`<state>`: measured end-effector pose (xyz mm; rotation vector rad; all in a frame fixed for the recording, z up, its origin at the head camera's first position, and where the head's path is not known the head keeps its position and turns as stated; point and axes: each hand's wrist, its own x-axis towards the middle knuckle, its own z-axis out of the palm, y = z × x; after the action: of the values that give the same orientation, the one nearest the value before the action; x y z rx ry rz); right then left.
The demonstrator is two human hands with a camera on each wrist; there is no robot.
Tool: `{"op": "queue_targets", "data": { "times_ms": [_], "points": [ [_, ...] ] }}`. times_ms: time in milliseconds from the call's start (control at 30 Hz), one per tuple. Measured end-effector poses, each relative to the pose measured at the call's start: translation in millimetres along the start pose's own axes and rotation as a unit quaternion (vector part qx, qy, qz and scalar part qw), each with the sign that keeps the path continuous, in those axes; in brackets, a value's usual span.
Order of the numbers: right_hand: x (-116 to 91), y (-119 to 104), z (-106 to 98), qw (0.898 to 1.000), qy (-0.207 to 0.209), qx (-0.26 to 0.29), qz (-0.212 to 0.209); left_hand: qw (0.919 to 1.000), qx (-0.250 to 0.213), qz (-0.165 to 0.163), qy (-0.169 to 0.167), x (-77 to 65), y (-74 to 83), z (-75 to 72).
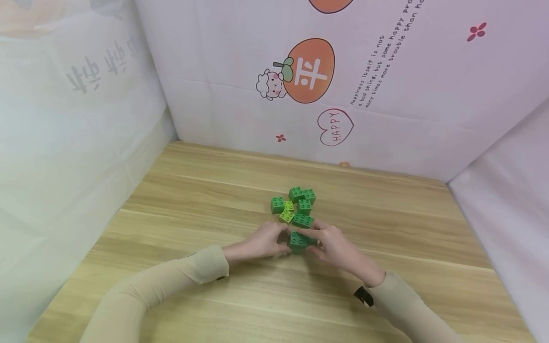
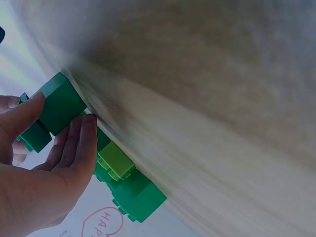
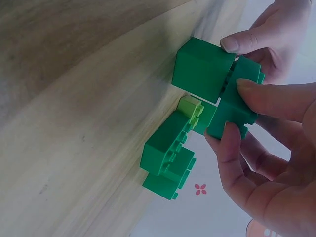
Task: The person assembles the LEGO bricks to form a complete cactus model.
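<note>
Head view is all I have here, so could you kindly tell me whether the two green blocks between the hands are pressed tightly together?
Observer: Not fully; the right wrist view shows a narrow gap between the upper block and the lower block.
Operator: Thank you; which of the two does the left hand hold?
Observer: The lower block, pinched between thumb and fingers in the left wrist view.
Operator: And the right hand, please?
Observer: The right wrist view shows it gripping the upper block.
</note>
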<state>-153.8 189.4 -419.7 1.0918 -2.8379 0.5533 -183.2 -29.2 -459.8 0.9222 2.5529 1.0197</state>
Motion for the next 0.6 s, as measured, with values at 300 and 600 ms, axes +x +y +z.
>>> {"op": "queue_targets", "data": {
  "times_ms": [300, 600],
  "points": [
    [1.5, -1.9, 0.9, 1.000, 0.008, -0.010, -0.004, 1.0000, 0.006, -0.002, 0.006, 0.1, -0.4, 0.2],
    [1.5, -1.8, 1.7, 1.000, 0.011, -0.002, -0.004, 1.0000, 0.007, -0.003, 0.004, 0.6, -1.4, 0.5]
  ]
}}
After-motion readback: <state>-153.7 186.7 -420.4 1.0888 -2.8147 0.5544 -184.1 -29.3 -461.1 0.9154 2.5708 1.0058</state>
